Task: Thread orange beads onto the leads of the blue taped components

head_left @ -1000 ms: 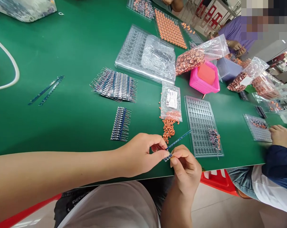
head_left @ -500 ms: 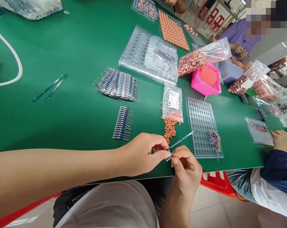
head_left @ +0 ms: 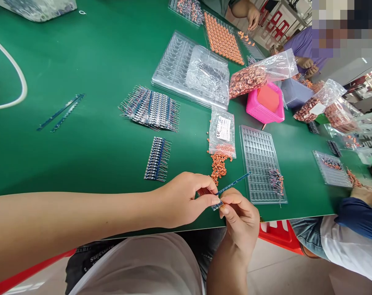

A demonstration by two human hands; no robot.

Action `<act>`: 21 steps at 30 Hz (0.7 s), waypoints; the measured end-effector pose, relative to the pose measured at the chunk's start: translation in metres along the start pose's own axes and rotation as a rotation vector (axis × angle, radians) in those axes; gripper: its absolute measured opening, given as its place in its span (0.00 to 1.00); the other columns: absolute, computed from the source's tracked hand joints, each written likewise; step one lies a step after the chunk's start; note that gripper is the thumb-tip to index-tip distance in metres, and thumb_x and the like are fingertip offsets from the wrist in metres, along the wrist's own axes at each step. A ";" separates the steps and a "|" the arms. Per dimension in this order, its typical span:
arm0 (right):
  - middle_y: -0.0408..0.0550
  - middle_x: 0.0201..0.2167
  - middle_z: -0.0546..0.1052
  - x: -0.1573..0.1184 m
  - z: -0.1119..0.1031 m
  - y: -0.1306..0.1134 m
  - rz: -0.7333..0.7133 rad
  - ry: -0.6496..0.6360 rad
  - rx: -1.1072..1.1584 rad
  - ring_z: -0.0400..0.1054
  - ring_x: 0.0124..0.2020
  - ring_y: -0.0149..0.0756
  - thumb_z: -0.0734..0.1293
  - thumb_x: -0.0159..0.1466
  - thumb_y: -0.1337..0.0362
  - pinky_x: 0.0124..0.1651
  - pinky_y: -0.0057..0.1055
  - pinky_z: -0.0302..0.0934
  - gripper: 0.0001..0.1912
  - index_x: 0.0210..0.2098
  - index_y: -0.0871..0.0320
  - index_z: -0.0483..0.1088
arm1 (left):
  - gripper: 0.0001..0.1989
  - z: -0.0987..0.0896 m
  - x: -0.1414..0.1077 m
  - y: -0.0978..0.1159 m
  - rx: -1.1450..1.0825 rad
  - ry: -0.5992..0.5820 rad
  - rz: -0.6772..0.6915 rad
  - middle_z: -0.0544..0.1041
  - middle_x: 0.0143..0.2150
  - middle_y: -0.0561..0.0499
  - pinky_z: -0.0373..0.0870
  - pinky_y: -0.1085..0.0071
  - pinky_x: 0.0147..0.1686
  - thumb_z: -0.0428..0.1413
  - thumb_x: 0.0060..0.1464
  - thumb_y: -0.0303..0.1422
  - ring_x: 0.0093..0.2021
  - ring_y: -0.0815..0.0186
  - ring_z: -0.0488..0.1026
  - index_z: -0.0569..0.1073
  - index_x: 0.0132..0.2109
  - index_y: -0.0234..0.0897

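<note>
My left hand pinches a blue circuit board strip with small boards along it. One end of the strip pokes out up and to the right above my fingers. Close against it, my right hand has thumb and forefinger pressed on a tiny orange bead-like part at the boards' edge; the exact contact is mostly hidden by the fingertips. Beyond the hands lies a pile of loose orange ring-shaped parts, spilling from a labelled clear bag. A wired board panel rests left of that pile.
Further back lies a stack of wired board panels. A clear plastic tray holds wired pieces on the right. Behind are a larger clear tray, a pink basket and a bag of copper-coloured parts. Co-workers sit around the table.
My hands keep nearly the same pose, with the strip and fingertips shifted slightly. A co-worker's hand at the top has reached out, and the hand at the right has moved off the small tray.
</note>
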State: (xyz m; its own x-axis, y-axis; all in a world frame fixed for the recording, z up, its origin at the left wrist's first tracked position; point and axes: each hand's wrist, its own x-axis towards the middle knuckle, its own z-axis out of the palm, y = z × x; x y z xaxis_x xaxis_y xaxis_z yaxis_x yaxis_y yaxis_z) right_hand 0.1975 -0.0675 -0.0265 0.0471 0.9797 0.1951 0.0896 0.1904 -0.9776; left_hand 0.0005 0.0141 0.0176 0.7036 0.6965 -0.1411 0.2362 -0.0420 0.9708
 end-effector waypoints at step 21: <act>0.44 0.27 0.78 0.001 -0.004 0.001 0.008 -0.077 0.027 0.69 0.27 0.33 0.74 0.63 0.64 0.27 0.29 0.61 0.03 0.38 0.50 0.81 | 0.11 0.004 -0.001 -0.005 0.070 -0.029 0.087 0.75 0.27 0.52 0.62 0.75 0.27 0.53 0.60 0.33 0.27 0.69 0.66 0.77 0.32 0.35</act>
State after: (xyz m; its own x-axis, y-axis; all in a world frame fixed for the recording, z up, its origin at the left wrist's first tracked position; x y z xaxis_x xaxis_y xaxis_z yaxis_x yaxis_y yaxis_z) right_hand 0.2015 -0.0663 -0.0266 -0.0287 0.9829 0.1819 0.0629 0.1834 -0.9810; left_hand 0.0010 0.0110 0.0120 0.7426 0.6667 -0.0635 0.2192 -0.1523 0.9637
